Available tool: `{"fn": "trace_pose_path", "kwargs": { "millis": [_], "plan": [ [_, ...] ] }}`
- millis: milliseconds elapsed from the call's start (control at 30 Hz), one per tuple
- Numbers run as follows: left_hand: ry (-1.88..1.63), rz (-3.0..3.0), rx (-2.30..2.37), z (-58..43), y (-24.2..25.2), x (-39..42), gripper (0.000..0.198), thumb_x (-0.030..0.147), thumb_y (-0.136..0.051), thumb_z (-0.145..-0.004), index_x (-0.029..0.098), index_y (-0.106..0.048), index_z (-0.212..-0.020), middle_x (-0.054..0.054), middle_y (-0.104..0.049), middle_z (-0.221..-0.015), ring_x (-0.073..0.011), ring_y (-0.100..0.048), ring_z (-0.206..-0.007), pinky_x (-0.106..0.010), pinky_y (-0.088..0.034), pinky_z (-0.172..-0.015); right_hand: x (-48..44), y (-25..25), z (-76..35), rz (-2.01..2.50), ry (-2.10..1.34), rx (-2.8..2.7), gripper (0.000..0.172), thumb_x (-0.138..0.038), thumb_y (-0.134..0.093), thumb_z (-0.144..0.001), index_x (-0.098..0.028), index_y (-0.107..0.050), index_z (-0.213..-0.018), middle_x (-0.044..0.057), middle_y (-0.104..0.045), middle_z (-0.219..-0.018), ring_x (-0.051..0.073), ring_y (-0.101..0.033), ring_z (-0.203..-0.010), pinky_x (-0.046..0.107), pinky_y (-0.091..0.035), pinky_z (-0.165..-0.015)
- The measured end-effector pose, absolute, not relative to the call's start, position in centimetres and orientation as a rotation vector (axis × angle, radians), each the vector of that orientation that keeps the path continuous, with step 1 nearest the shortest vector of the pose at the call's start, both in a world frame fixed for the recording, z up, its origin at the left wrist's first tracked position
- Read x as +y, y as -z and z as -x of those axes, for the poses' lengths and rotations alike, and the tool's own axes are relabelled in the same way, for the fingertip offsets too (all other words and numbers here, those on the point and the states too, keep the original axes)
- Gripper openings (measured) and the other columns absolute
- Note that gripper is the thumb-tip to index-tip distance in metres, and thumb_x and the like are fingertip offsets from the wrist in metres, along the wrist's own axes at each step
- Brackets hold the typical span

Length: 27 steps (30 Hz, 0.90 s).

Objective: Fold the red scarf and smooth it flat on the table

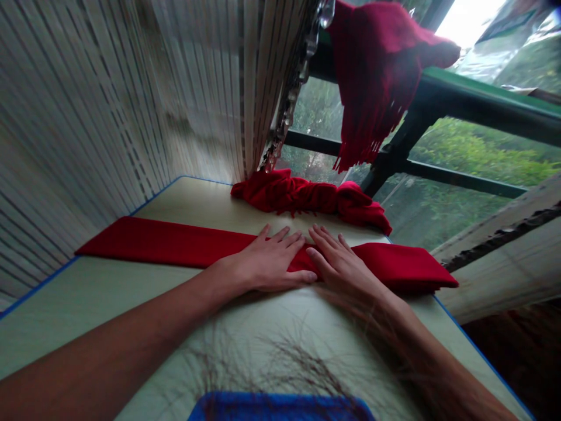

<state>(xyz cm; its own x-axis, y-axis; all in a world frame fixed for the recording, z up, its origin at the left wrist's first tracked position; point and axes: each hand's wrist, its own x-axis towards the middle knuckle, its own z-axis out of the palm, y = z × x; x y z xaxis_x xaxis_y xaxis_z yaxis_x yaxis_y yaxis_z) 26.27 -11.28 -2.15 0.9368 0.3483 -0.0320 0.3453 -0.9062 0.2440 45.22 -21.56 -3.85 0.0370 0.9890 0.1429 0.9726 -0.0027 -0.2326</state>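
A red scarf (175, 242) lies folded into a long flat band across the pale table (131, 310). My left hand (272, 260) rests palm down on the middle of this band, fingers spread. Close beside it, my right hand (335, 257) also lies flat on the cloth with its fingers stretched out. The left thumb almost meets the right hand. Neither hand grips anything. The cloth under both palms is hidden, and the band's right end reaches the table's right edge.
Behind the hands, a bunched red cloth (307, 196) lies along the table's far edge. A fringed red scarf (377, 70) hangs over the green window rail (491, 96). Striped curtains (131, 88) border the left side. A blue object (280, 407) shows at the bottom.
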Motion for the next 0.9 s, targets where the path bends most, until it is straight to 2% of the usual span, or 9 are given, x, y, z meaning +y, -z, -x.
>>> {"fn": "trace_pose_path", "kwargs": {
  "millis": [200, 633, 800, 900],
  "plan": [
    [-0.039, -2.843, 0.509, -26.23, 2.13, -11.44, 0.093, 0.08, -0.029, -0.096, 0.017, -0.023, -0.164, -0.01, -0.017, -0.17, -0.0306, -0.008, -0.159, -0.059, -0.005, -0.126, -21.6, 4.04, -45.32, 2.001, -0.033, -2.012, 0.065, -0.055, -0.026, -0.106, -0.019, -0.036, -0.159, 0.013, -0.032, -0.167, 0.028, -0.024, -0.157, 0.06, -0.017, -0.127],
    [-0.036, -2.849, 0.522, -26.32, 2.15, -11.43, 0.094, 0.079, -0.03, -0.096, 0.014, -0.02, -0.164, -0.01, -0.018, -0.17, -0.0312, -0.008, -0.159, -0.06, -0.005, -0.126, -21.51, 4.11, -45.2, 2.019, -0.06, -2.037, 0.068, -0.058, -0.026, -0.106, -0.017, -0.035, -0.159, 0.014, -0.032, -0.167, 0.027, -0.023, -0.157, 0.059, -0.016, -0.127],
    [-0.035, -2.849, 0.52, -26.32, 2.01, -11.5, 0.094, 0.078, -0.031, -0.097, 0.014, -0.021, -0.164, -0.01, -0.018, -0.17, -0.0308, -0.009, -0.159, -0.059, -0.007, -0.126, -21.53, 4.2, -45.31, 1.994, -0.055, -2.025, 0.066, -0.059, -0.027, -0.106, -0.021, -0.036, -0.16, 0.012, -0.033, -0.167, 0.027, -0.025, -0.156, 0.06, -0.017, -0.127],
    [-0.03, -2.846, 0.524, -26.29, 1.97, -11.55, 0.094, 0.078, -0.032, -0.097, 0.013, -0.021, -0.164, -0.01, -0.018, -0.17, -0.0314, -0.009, -0.159, -0.06, -0.007, -0.126, -21.54, 4.21, -45.33, 2.001, -0.061, -2.017, 0.068, -0.058, -0.026, -0.106, -0.018, -0.035, -0.16, 0.013, -0.032, -0.167, 0.027, -0.023, -0.157, 0.059, -0.016, -0.127]
  ]
}}
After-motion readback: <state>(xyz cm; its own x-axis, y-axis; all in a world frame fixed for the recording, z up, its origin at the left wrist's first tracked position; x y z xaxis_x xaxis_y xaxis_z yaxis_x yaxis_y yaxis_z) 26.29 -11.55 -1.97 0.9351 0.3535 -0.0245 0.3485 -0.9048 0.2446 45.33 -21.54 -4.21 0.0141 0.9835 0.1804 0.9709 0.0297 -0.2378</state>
